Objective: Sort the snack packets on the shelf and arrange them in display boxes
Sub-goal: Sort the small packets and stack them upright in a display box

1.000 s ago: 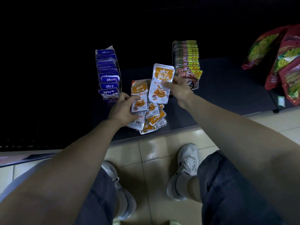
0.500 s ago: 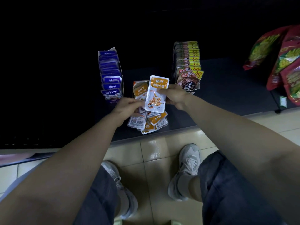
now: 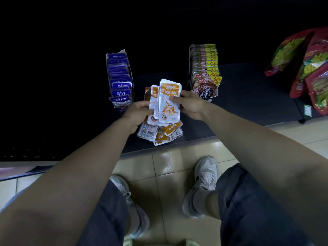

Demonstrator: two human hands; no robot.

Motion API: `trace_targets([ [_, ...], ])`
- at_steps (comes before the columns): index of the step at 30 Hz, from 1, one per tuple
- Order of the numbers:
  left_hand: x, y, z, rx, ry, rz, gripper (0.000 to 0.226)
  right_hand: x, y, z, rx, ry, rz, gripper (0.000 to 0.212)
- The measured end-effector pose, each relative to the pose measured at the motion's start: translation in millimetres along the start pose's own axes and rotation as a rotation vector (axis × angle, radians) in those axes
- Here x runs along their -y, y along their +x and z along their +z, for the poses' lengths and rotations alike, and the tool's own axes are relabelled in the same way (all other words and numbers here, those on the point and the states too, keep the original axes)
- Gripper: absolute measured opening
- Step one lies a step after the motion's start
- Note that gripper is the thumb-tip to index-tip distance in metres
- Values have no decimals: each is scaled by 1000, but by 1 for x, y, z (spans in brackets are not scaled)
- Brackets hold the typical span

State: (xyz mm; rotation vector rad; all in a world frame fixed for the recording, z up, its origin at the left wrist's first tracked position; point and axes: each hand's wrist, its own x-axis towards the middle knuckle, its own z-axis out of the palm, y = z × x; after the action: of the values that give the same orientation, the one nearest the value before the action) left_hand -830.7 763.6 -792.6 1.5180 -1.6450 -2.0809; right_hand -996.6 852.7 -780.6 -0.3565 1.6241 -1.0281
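The dark shelf (image 3: 248, 96) spreads beneath my fingers; a box of purple packets (image 3: 119, 80) stands left of them, a box of brown packets (image 3: 205, 68) right; loose orange packets (image 3: 165, 132) lie heaped just under my hands; my left hand (image 3: 138, 112) and right hand (image 3: 192, 105) both pinch an upright orange stack (image 3: 168, 105), fingers curled on its side edges.
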Motion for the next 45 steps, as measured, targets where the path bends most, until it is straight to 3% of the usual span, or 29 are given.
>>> trace_targets([
  [4,-2,-6,3,3,30,-1,27,1,-2,5,67,13,-7,11],
  [8,7,-2,-8,-243,263,-9,28,1,0,-3,-51,15,-22,10],
  [10,14,-5,-12,-150,373,-180,35,-3,2,-11,-104,5,14,12],
  [13,19,-14,-5,78,289,-324,43,-10,2,-16,-129,7,89,24],
  [17,25,-14,10,55,353,-209,90,-12,-3,-10,-67,-39,107,21],
  [19,24,-14,11,19,417,-177,99,-11,-6,-8,-51,-59,104,20],
  [21,20,-15,9,17,429,-157,80,-10,-6,-8,-48,-71,98,23],
  [23,12,-21,7,44,378,-155,44,-9,-7,-10,-53,-62,95,26],
  [25,5,-24,2,53,300,-124,30,-7,-8,-13,-66,-7,88,24],
  [29,4,-22,-6,-34,204,27,28,-2,-13,-17,-39,156,84,25],
  [33,6,-26,-9,23,92,108,27,1,-21,-12,71,247,106,22],
  [41,-9,-37,11,157,-117,-7,35,1,-23,1,159,257,82,32],
  [45,-9,-34,26,221,77,24,32,-2,-20,0,112,242,67,24],
])
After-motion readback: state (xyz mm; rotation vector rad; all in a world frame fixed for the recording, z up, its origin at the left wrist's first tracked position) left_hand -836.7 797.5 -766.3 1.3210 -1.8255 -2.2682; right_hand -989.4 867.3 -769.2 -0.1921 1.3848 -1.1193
